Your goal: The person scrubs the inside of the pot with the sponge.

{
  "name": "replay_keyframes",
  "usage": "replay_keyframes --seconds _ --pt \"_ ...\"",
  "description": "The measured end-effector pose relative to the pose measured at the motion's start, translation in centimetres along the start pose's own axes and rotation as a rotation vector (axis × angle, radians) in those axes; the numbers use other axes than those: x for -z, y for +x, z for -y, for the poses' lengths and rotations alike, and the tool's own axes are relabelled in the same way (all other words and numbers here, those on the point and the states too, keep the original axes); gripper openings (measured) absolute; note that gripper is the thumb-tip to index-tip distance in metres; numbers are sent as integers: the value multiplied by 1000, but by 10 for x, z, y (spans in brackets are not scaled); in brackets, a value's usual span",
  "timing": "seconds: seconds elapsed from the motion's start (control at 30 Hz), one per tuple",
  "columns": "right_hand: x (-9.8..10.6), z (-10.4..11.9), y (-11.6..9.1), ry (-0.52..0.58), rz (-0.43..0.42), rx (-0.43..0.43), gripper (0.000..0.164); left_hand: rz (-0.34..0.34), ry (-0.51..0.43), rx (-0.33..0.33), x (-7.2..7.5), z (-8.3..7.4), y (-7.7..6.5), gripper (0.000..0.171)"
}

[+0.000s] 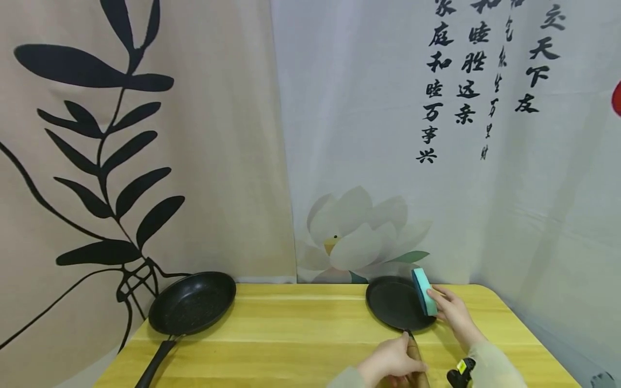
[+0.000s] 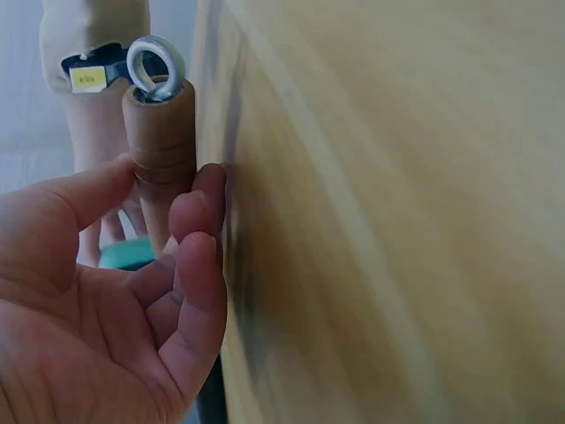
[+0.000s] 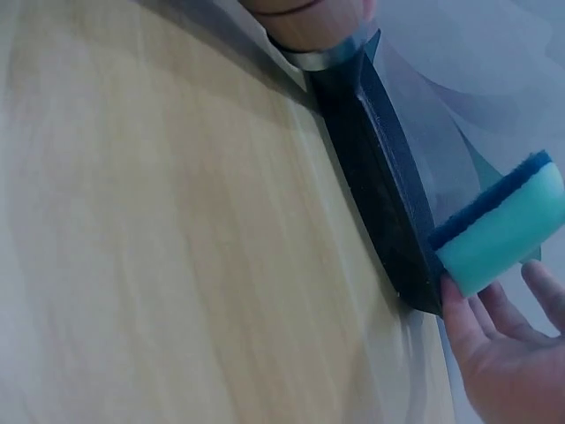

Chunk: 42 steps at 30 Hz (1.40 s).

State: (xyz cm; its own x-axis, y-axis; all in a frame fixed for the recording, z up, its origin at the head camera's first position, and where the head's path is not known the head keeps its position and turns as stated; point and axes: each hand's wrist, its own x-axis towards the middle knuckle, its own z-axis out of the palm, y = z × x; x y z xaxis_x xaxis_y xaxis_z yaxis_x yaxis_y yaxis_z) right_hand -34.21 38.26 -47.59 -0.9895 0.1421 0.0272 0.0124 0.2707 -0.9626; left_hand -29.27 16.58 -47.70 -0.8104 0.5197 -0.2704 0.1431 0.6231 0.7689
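A flat black pan (image 1: 392, 303) with a low rim lies at the right of the table's far side. Its wooden handle (image 2: 161, 132), tipped with a metal ring (image 2: 157, 64), points toward me. My left hand (image 1: 392, 358) pinches this handle between thumb and fingers. A teal sponge (image 1: 426, 293) with a dark blue scouring layer (image 3: 494, 199) stands tilted over the pan's right side. My right hand (image 1: 453, 313) grips the sponge by its teal side, dark layer facing the pan. In the right wrist view, the sponge's lower corner overlaps the pan rim.
A deeper black frying pan (image 1: 191, 304) sits at the table's left, its black handle (image 1: 156, 364) reaching the near side. The yellow wooden table (image 1: 291, 334) ends at a curtain (image 1: 233, 161) with printed leaves, a lotus and writing. A black strap with a yellow label (image 1: 461, 367) circles the right wrist.
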Motion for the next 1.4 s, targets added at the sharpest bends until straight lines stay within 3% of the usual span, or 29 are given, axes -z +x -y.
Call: replay_keyframes --seconds 0.13,0.3,0.5,0.83,1.2,1.4 --pt "0 2 0 5 12 4 82 -26 -87 -49 9 9 -10 75" --pt "-4 11 -3 5 31 34 79 -108 -124 -132 35 17 -41 67" --pt "-20 31 -6 -11 60 80 73 -118 -128 -200 73 49 -71 60" --pt "-85 57 12 41 125 128 65 -215 -186 -204 121 100 -122 46" --pt "-162 76 24 -85 216 226 59 -317 -160 -209 161 139 -170 35" --pt "-205 84 31 -132 276 290 54 -401 -182 -182 192 162 -198 35"
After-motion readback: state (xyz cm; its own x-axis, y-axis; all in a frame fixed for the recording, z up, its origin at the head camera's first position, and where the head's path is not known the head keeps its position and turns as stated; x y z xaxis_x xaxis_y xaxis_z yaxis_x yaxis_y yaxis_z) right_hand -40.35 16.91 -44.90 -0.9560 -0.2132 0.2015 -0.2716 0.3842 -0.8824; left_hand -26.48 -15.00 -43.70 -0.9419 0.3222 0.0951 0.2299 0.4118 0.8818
